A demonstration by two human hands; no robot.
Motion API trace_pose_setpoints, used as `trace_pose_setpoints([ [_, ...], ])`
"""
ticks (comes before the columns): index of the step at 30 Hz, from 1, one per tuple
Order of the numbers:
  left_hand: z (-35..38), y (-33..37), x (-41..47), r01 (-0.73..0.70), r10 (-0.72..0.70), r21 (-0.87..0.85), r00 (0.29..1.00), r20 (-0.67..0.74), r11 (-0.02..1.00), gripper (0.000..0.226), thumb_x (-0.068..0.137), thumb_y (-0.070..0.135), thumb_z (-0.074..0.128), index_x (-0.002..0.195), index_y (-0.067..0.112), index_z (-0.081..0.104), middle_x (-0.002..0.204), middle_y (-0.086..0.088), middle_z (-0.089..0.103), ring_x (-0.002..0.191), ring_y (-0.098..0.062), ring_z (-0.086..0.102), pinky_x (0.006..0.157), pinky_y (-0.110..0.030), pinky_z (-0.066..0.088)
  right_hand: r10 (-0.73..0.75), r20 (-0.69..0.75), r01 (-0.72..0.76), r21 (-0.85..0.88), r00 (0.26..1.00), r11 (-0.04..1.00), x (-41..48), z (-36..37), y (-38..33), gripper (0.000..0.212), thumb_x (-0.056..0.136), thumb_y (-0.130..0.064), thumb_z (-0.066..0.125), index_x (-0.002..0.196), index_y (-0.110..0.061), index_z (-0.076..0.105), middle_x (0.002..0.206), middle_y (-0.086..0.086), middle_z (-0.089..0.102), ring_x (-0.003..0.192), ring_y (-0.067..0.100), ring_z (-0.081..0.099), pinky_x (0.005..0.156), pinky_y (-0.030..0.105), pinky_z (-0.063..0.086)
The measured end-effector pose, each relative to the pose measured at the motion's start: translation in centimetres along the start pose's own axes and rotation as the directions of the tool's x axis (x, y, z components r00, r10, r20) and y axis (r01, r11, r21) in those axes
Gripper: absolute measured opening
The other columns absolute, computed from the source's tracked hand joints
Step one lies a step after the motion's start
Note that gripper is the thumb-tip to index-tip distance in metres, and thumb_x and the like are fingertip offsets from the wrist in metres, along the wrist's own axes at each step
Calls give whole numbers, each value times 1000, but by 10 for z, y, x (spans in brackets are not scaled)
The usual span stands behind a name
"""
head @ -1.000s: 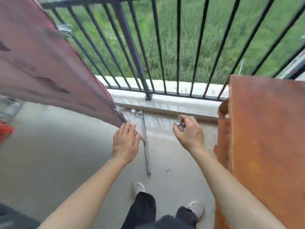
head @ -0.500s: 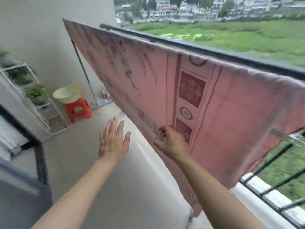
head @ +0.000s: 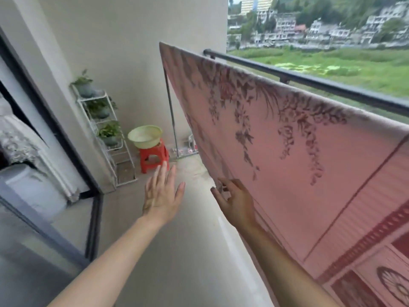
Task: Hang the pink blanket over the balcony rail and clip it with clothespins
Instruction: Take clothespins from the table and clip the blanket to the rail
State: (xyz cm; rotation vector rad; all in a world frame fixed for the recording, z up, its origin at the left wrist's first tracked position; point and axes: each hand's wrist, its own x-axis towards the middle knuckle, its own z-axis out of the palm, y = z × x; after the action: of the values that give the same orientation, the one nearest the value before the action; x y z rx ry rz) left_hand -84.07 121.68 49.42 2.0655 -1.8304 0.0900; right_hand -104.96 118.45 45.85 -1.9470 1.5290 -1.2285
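Low at six o'clock our two bare forearms reach out over the balcony floor (head: 177, 251). Our left hand (head: 162, 196) is flat and empty, fingers straight and lightly fanned, palm down. Our right hand (head: 236, 201) is curled, fingertips pinched on a small pale thing at the lower edge of the pink blanket (head: 298, 162); it is too blurred for us to say whether it is a clothespin. From that hand the blanket rises toward one and three o'clock, draped over the dark balcony rail (head: 309, 80) and hanging on our side, its flower pattern facing us. Its near edge hides the bars below the rail. At eleven o'clock a red stool (head: 153, 155) carries a pale green basin (head: 145, 136), just beside a white plant rack (head: 106, 134) with potted greens against the wall (head: 132, 52). At nine o'clock stands a dark door frame (head: 66, 138).
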Motion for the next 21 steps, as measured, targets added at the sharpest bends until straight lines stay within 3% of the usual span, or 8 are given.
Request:
trace_pose_setpoints([
  [3,22,-16,74,75,-77,40,996,55,996,75,93,56,11,157,18,16,165,-8,5,152,-26,7,120,-44,11,38,46,-37,-34,998,999,77,38,20,31,87,-48,67,115,-35,68,104,-14,61,84,3,62,74,22,48],
  [6,32,-39,145,114,-118,74,991,65,991,70,96,53,17,157,18,14,165,-7,0,152,-24,3,121,-47,10,60,114,-55,-48,992,997,157,75,23,25,85,-52,64,104,-36,68,93,-15,61,78,3,59,70,23,45],
  [9,31,-71,206,163,-166,81,986,35,983,67,99,52,24,156,19,15,165,-6,0,152,-24,2,121,-49,9,69,99,-73,31,993,997,235,118,13,22,82,-46,69,101,-33,69,88,-13,64,78,7,64,71,26,49],
  [12,31,-118,255,176,-175,109,984,-17,978,69,98,54,24,156,19,14,165,-7,-1,152,-24,1,122,-49,9,65,115,-73,72,991,995,299,172,-5,25,80,-43,70,102,-32,67,92,-15,67,78,1,63,73,29,53],
  [16,40,-195,331,229,-219,118,972,-90,966,73,95,57,21,156,18,16,165,-8,3,152,-24,4,120,-48,11,6,167,-24,108,986,994,376,252,-24,28,79,-39,73,104,-30,65,95,-21,64,77,-5,60,67,23,45],
  [21,70,-289,441,260,-256,88,965,-56,962,69,99,55,24,157,18,14,165,-7,-2,152,-25,1,120,-49,9,9,204,-24,71,979,997,466,355,-34,31,75,-35,74,103,-29,61,94,-18,64,79,1,63,68,26,49],
])
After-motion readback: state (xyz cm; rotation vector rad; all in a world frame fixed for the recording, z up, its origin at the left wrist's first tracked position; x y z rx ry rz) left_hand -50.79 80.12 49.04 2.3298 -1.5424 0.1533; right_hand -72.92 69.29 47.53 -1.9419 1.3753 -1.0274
